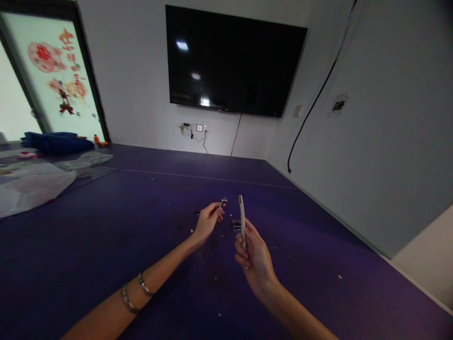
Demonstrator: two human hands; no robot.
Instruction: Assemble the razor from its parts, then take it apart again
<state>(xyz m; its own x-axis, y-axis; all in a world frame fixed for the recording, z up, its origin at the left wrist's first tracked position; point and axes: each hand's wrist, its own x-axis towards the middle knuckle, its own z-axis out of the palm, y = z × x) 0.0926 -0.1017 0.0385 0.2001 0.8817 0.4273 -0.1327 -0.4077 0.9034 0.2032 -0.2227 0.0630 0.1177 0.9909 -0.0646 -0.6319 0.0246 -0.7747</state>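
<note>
In my right hand (257, 255) is a toothbrush-like brush (242, 215) with a pale handle and brown bristles, held upright with its head at the top. My left hand (209, 218) pinches a small dark and silvery piece (222, 202), too small to name, with its shiny end pointing up and away. Just behind the brush, a small clear pack with dark items (236, 225) lies on the purple surface (170, 274). Another small black piece (197, 213) lies beside my left hand, partly hidden by it.
White crumbs are scattered over the surface. Plastic sheeting (38, 189) and a dark blue cloth (58, 142) lie at the left. A television (233, 61) hangs on the far wall above sockets (199, 128). A black cable (311, 106) dangles at the right wall.
</note>
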